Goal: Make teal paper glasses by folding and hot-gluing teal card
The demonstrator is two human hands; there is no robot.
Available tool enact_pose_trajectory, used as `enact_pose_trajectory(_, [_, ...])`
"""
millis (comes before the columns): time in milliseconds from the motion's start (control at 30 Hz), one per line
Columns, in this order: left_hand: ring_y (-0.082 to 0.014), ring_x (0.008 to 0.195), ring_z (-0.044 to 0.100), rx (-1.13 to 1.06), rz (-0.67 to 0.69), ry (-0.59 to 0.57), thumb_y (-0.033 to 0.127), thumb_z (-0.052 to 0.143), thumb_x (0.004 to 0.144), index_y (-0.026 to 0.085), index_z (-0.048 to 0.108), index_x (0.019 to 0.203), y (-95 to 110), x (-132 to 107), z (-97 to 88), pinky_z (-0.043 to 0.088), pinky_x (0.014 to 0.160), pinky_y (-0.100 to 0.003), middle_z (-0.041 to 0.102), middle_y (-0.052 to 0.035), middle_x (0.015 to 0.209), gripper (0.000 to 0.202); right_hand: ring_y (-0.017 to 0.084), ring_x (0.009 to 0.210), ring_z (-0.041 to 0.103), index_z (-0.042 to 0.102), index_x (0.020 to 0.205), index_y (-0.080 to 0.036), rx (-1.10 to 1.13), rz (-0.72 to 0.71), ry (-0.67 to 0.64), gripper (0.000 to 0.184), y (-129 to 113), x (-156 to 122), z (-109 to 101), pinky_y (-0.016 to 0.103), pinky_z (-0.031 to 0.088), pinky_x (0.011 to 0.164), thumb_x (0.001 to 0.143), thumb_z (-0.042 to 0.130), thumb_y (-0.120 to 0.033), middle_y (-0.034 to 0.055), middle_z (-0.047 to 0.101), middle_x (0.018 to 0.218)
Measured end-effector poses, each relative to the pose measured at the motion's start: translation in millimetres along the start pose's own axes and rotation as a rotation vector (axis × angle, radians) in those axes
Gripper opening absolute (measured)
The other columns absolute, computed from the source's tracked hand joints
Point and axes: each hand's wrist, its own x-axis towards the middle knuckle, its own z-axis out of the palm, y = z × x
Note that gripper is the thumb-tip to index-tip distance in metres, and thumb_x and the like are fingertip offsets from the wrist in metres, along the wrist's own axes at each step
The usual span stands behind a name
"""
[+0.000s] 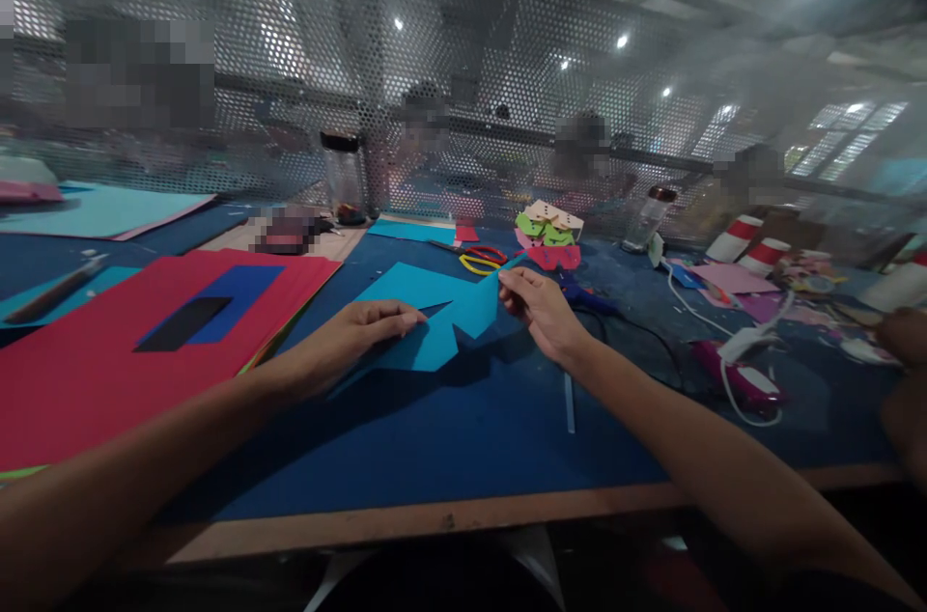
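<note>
A bright blue sheet of paper (pixel 427 289) with cut slits and a notch is held over the dark blue table. My left hand (pixel 383 327) grips its left part, thumb on top and fingers partly beneath. My right hand (pixel 536 303) pinches the sheet's far right corner between thumb and fingertips. Just beyond the sheet lie scissors (pixel 482 260) with red and yellow handles. Near my right hand are a red paper cutout (pixel 554 257) and a dark blue glue gun (pixel 588 296).
Red paper sheets (pixel 94 361) lie at left, bearing blue and black strips. A cutter knife (pixel 54 291) is further left. Jars (pixel 342 178) stand near the perforated metal screen (pixel 463 91). At right are a purple power strip (pixel 739 378), white cords and paper scraps. Another person's hand (pixel 902 337) shows there.
</note>
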Motion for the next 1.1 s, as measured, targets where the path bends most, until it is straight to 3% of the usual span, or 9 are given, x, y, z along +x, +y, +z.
enact_pose_trajectory(200, [-0.0213,0.076,0.067,0.134,0.069,0.094,0.049,0.086,0.072,0.021,0.08,0.09,9.3,5.4,-12.9,0.051,0.066,-0.029,0.075,-0.006,0.084,0.034,0.009,0.062,0.053,0.065,0.076,-0.02,0.017,-0.011,0.021,0.037,0.5,1.2,-1.2,0.024,0.043,0.062,0.073,0.084,-0.052,-0.0031,0.064,0.074])
enact_pose_trajectory(467, [-0.0235,0.082,0.069,0.195,0.11,0.176,0.05,0.086,0.067,0.023,0.082,0.085,6.5,15.0,-32.1,0.053,0.069,-0.031,0.078,-0.0059,0.086,0.033,0.012,0.068,0.059,0.072,0.092,-0.022,0.013,0.0,0.06,0.039,1.4,10.2,-9.3,0.025,0.045,0.062,0.075,0.078,-0.056,0.0005,0.07,0.085])
enact_pose_trajectory(700, [-0.0226,0.077,0.068,0.193,0.105,0.157,0.047,0.086,0.069,0.022,0.082,0.085,6.7,13.9,-30.9,0.051,0.065,-0.03,0.078,-0.0064,0.083,0.03,0.011,0.073,0.062,0.064,0.096,-0.023,-0.019,-0.046,0.168,0.045,5.2,15.1,-12.6,0.024,0.045,0.065,0.072,0.082,-0.057,-0.0005,0.071,0.094])
enact_pose_trajectory(967, [-0.0226,0.083,0.067,0.226,0.101,0.19,0.05,0.083,0.071,0.022,0.082,0.086,9.9,12.5,-28.0,0.051,0.074,-0.032,0.077,-0.0064,0.088,0.032,0.01,0.07,0.061,0.061,0.091,-0.021,-0.01,0.016,0.157,0.052,10.8,13.2,-9.6,0.024,0.047,0.064,0.069,0.085,-0.061,-0.0015,0.065,0.089])
enact_pose_trajectory(1100, [-0.0234,0.085,0.067,0.244,0.109,0.18,0.053,0.083,0.07,0.021,0.081,0.086,10.4,12.1,-26.5,0.051,0.077,-0.033,0.077,-0.006,0.089,0.035,0.012,0.073,0.063,0.066,0.093,-0.02,-0.016,0.056,0.068,0.051,13.9,9.9,-6.1,0.025,0.049,0.067,0.069,0.085,-0.061,0.0018,0.069,0.096])
